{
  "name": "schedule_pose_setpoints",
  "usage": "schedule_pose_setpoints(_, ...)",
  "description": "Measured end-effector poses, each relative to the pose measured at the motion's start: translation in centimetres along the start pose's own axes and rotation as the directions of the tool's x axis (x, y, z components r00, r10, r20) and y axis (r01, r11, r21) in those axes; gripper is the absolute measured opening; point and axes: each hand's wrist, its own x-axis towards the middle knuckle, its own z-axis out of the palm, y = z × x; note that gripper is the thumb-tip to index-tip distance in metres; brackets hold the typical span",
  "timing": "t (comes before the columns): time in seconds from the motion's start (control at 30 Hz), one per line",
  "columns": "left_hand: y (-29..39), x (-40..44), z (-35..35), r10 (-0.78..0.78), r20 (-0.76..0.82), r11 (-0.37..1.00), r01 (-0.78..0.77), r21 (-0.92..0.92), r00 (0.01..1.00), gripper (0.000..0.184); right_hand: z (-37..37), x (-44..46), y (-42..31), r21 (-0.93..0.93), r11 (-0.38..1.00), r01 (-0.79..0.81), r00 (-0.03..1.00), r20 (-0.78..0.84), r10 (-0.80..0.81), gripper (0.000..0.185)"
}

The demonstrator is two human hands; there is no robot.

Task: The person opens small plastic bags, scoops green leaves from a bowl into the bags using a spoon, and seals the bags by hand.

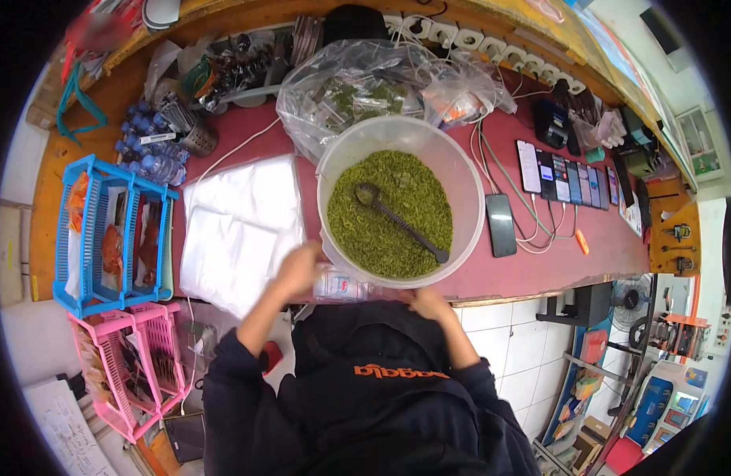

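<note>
A large translucent tub [465, 238] stands at the table's front edge, filled with chopped green flakes [381, 182]. A dark long-handled spoon [401, 222] lies on the flakes. Just in front of the tub is a clear plastic bag [339, 285] with a printed red and blue label. My left hand [299, 271], smeared by motion, is at the bag's left side, close to a stack of clear plastic bags [230, 254]. At the bag's right end my right hand [431, 305] is closed, its fingertips seemingly pinching the plastic; they are partly hidden.
Behind the tub sits a big clear bag of small packets [357, 99]. Several phones [572, 178] with cables lie at the right, one phone [501, 226] nearest the tub. Blue baskets [115, 238] and pink baskets [131, 365] line the left. Water bottles [155, 147] stand behind them.
</note>
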Motion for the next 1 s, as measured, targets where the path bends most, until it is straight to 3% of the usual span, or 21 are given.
schedule_pose_setpoints(0.03, -0.6, -1.5, 2.7, 0.179, 0.028, 0.983, -0.18, 0.02, 0.983, 0.046, 1.8, 1.2, -0.8, -0.042, 0.986, 0.164, 0.984, -0.06, -0.166, 0.038)
schedule_pose_setpoints(0.1, 0.8, -3.2, 6.3, 0.194, 0.111, 0.964, -0.211, 0.164, 0.975, 0.071, 3.7, 2.8, -2.4, -0.136, 0.984, 0.115, 0.99, -0.065, -0.125, 0.035)
schedule_pose_setpoints(0.17, -1.2, -2.6, 10.8, 0.229, 0.071, 0.953, -0.239, 0.186, 0.971, 0.077, 5.0, 3.5, -2.2, -0.235, 0.969, 0.069, 0.993, -0.073, -0.088, 0.034)
schedule_pose_setpoints(0.23, -2.0, -2.1, 12.5, 0.272, 0.026, 0.941, -0.271, 0.204, 0.962, 0.083, 6.3, 4.4, -0.4, -0.065, 0.979, 0.191, 0.973, -0.121, -0.197, 0.032)
schedule_pose_setpoints(0.27, -2.2, -1.9, 12.8, 0.276, -0.032, 0.95, -0.267, 0.16, 0.961, 0.085, 6.7, 4.4, 0.1, -0.067, 0.98, 0.189, 0.974, -0.118, -0.196, 0.032)
schedule_pose_setpoints(0.3, -2.6, -1.7, 13.4, 0.276, -0.09, 0.957, -0.265, 0.116, 0.957, 0.087, 6.8, 4.5, -0.1, 0.289, 0.957, -0.031, 0.995, -0.083, 0.057, 0.031)
schedule_pose_setpoints(0.33, -2.9, -1.5, 14.0, 0.273, -0.09, 0.958, -0.263, 0.111, 0.958, 0.087, 6.8, 4.5, -0.3, 0.592, 0.766, -0.249, 0.959, 0.039, 0.282, 0.029)
schedule_pose_setpoints(0.37, -3.1, -1.4, 14.7, 0.266, -0.116, 0.962, -0.255, 0.097, 0.957, 0.088, 6.5, 4.4, -0.3, 0.591, 0.766, -0.254, 0.958, 0.042, 0.285, 0.029)
schedule_pose_setpoints(0.47, -3.4, -1.4, 15.5, 0.249, -0.127, 0.967, -0.239, 0.09, 0.96, 0.09, 5.8, 4.4, -1.1, 0.31, 0.877, -0.366, 0.927, 0.205, 0.314, 0.027)
schedule_pose_setpoints(0.5, -3.3, -1.4, 15.6, 0.241, -0.118, 0.968, -0.23, 0.099, 0.963, 0.09, 7.4, 4.5, 0.0, 0.119, 0.987, -0.108, 0.992, -0.058, 0.115, 0.027)
schedule_pose_setpoints(0.53, -3.2, -1.5, 15.6, 0.24, -0.117, 0.968, -0.229, 0.099, 0.964, 0.09, 8.2, 4.7, 0.0, -0.138, 0.984, 0.115, 0.953, -0.263, -0.148, 0.027)
schedule_pose_setpoints(0.63, -3.0, -1.7, 15.4, 0.212, -0.133, 0.975, -0.2, 0.096, 0.968, 0.092, 8.8, 4.8, -0.9, -0.208, 0.977, 0.039, 0.949, -0.297, -0.101, 0.029)
schedule_pose_setpoints(0.77, -3.0, -1.7, 15.6, 0.245, -0.178, 0.969, -0.232, 0.089, 0.953, 0.09, 9.1, 4.9, -1.5, -0.204, 0.977, 0.055, 0.92, -0.371, -0.129, 0.031)
schedule_pose_setpoints(0.83, -3.3, -1.8, 15.8, 0.243, -0.178, 0.969, -0.232, 0.08, 0.954, 0.09, 9.3, 4.8, -1.9, -0.101, 0.994, 0.041, 0.916, -0.393, -0.078, 0.031)
schedule_pose_setpoints(0.97, -3.3, -1.6, 16.0, 0.266, -0.222, 0.963, -0.253, 0.089, 0.938, 0.089, 10.0, 5.2, -2.4, -0.101, 0.995, -0.017, 0.908, -0.417, -0.026, 0.03)
schedule_pose_setpoints(1.0, -3.2, -1.6, 15.8, 0.28, -0.231, 0.959, -0.264, 0.097, 0.932, 0.089, 9.9, 5.2, -2.4, -0.17, 0.985, -0.027, 0.918, -0.394, -0.043, 0.03)
